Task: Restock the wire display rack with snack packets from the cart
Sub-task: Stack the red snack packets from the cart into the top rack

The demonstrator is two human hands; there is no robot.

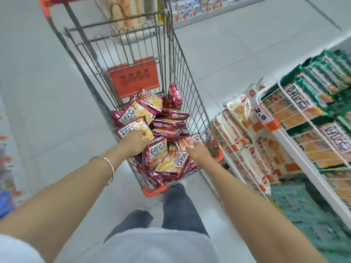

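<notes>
Pickup is proceeding: left hand (135,141) and right hand (198,152) are reaching onto crimson foil snack packets (167,126) heaped in the grey wire cart (182,59), grip indiscernible; next move is calling for firm pinches, then transfer to the white wire display rack (290,141).

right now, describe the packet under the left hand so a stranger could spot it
Look in the wire shopping cart, at its pile of red snack packets. Two lie face-up along the left wall; it is the nearer packet, under the left hand.
</notes>
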